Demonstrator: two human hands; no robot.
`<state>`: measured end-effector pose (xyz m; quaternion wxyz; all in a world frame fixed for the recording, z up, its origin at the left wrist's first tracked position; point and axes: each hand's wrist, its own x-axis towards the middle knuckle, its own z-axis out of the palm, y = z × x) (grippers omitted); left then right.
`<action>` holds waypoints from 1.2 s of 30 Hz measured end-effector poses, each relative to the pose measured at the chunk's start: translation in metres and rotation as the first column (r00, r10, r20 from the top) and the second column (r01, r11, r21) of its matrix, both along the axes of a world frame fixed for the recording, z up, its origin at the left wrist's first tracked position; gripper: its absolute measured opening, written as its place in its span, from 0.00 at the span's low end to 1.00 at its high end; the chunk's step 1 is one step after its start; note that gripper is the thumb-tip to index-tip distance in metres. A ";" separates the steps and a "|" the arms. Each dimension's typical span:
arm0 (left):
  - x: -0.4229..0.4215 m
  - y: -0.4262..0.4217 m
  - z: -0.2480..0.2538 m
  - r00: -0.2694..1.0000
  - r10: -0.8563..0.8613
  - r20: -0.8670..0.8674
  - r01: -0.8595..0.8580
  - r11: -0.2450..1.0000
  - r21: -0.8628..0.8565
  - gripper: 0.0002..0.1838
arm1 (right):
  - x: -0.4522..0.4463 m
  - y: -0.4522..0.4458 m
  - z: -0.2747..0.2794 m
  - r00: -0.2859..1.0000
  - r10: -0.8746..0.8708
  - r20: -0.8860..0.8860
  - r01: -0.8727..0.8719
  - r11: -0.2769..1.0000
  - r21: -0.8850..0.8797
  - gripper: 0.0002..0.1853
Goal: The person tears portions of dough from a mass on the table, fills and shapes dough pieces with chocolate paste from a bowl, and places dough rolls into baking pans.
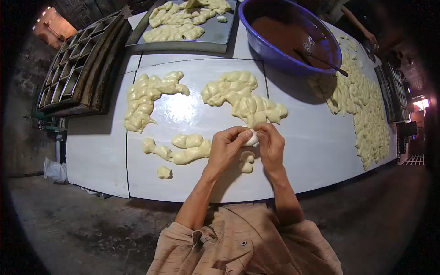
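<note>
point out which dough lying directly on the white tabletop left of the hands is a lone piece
The small lump on the near side of the curved dough strip: it touches no other piece, while the rest lie bunched together.

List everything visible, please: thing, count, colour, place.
Flat tabletop: 1, white, centre
Rectangular metal tray: 1, grey, far left-centre
Dough lumps: uncountable, pale yellow, on tabletop and tray
Small rounded lump: 1, white, centre
Round basin: 1, blue, far side, brown contents
Long-handled utensil: 1, dark, in basin
Gridded moulds: count unclear, brown-grey, left
Gridded rack: count unclear, dark, right edge
Crumpled bag: 1, whitish, lower left
Floor: 1, dark grey, below
Another person's forearm: 1, bare, upper right
Patterned garment: 1, brown, bottom centre
Left hand: 1, bare, on small lump
Right hand: 1, bare, on small lump
</note>
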<state>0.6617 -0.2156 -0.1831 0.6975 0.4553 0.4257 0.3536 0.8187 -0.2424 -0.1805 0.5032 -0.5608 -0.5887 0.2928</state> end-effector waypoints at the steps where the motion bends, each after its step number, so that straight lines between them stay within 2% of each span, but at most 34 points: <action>1: -0.002 0.001 0.000 1.000 0.004 -0.028 -0.004 1.000 -0.017 0.20 | -0.001 -0.004 0.012 0.999 0.053 -0.012 -0.053 0.998 0.043 0.12; 2: -0.001 -0.001 -0.009 1.000 -0.005 0.005 0.005 1.000 -0.012 0.21 | 0.001 -0.011 0.023 0.987 0.131 0.097 -0.137 0.988 0.064 0.12; 5: 0.003 -0.008 0.002 0.998 -0.028 -0.048 0.020 0.986 -0.163 0.22 | 0.015 -0.025 0.008 0.988 0.142 0.062 -0.137 0.988 -0.075 0.10; 6: 0.003 -0.011 0.008 0.961 0.000 -0.276 0.003 1.000 0.011 0.22 | 0.016 -0.023 0.007 0.990 0.138 0.023 -0.133 0.976 -0.171 0.09; 8: -0.006 -0.020 0.013 0.803 0.166 -0.573 -0.010 0.964 0.264 0.20 | 0.018 -0.021 -0.007 0.968 0.188 0.168 -0.128 0.940 -0.317 0.09; 9: -0.012 -0.024 0.014 0.683 0.268 -0.680 0.018 0.924 0.382 0.20 | 0.018 -0.020 -0.013 0.946 0.221 0.237 -0.118 0.915 -0.386 0.10; 10: -0.028 -0.027 0.012 0.719 0.372 -0.587 -0.067 0.878 0.474 0.22 | 0.016 -0.021 -0.009 0.990 0.128 0.056 -0.079 0.841 -0.535 0.12; 11: -0.043 -0.028 0.003 0.691 0.477 -0.544 -0.127 0.820 0.558 0.20 | 0.010 -0.018 -0.005 0.978 0.109 0.176 -0.023 0.903 -0.428 0.13; 13: -0.076 -0.023 0.005 0.533 0.528 -0.661 0.094 0.740 0.666 0.19 | -0.007 -0.016 0.003 0.920 0.020 0.392 0.059 0.981 -0.187 0.14; 14: -0.089 -0.024 -0.003 0.483 0.491 -0.725 0.181 0.755 0.631 0.18 | -0.016 -0.011 0.007 0.920 0.074 0.385 0.000 0.982 -0.188 0.17; 17: -0.114 -0.027 -0.019 0.452 0.472 -0.757 0.325 0.703 0.632 0.19 | -0.052 0.006 0.008 0.833 0.252 0.493 -0.234 0.967 -0.099 0.19; 20: -0.121 -0.036 -0.026 0.460 0.482 -0.746 0.292 0.711 0.639 0.23 | -0.084 0.015 -0.014 0.760 0.358 0.543 -0.394 0.917 -0.053 0.19; 22: -0.121 -0.036 -0.027 0.429 0.488 -0.760 0.323 0.702 0.634 0.27 | -0.086 0.019 -0.015 0.807 0.428 0.406 -0.409 0.902 -0.139 0.16; 23: -0.122 -0.036 -0.025 0.457 0.430 -0.779 0.362 0.710 0.604 0.29 | -0.086 0.019 -0.015 0.824 0.460 0.331 -0.422 0.888 -0.183 0.15; 24: -0.118 -0.035 -0.022 0.499 0.405 -0.766 0.365 0.704 0.609 0.28 | -0.084 0.019 -0.015 0.844 0.462 0.272 -0.423 0.886 -0.191 0.10; 25: -0.115 -0.033 -0.021 0.541 0.378 -0.751 0.367 0.697 0.616 0.26 | -0.081 0.018 -0.012 0.873 0.468 0.137 -0.410 0.857 -0.312 0.09; 27: -0.117 -0.027 -0.026 0.513 0.307 -0.802 0.411 0.732 0.543 0.23 | -0.074 0.016 -0.004 0.910 0.397 -0.122 -0.397 0.744 -0.537 0.07; 28: -0.116 -0.024 -0.027 0.500 0.270 -0.823 0.437 0.742 0.509 0.22 | -0.075 0.012 -0.010 0.926 0.221 -0.305 -0.361 0.752 -0.552 0.05; 29: -0.115 -0.023 -0.027 0.498 0.296 -0.815 0.419 0.741 0.525 0.20 | -0.070 0.014 -0.006 0.928 0.204 -0.312 -0.343 0.795 -0.500 0.05; 31: -0.111 -0.025 -0.028 0.496 0.338 -0.800 0.388 0.738 0.552 0.17 | -0.061 0.011 0.001 0.891 0.055 -0.451 -0.293 0.828 -0.478 0.07; 32: -0.113 -0.023 -0.037 0.476 0.328 -0.816 0.422 0.728 0.539 0.18 | -0.056 0.009 0.009 0.888 -0.037 -0.458 -0.227 0.832 -0.507 0.12; 35: -0.111 -0.023 -0.037 0.441 0.329 -0.835 0.410 0.754 0.513 0.21 | -0.032 0.002 0.038 0.687 -0.166 -0.708 -0.180 0.904 -0.387 0.20; 36: -0.110 -0.024 -0.036 0.363 0.323 -0.874 0.461 0.753 0.470 0.27 | -0.008 0.001 0.023 0.677 -0.141 -0.723 -0.229 0.893 -0.389 0.24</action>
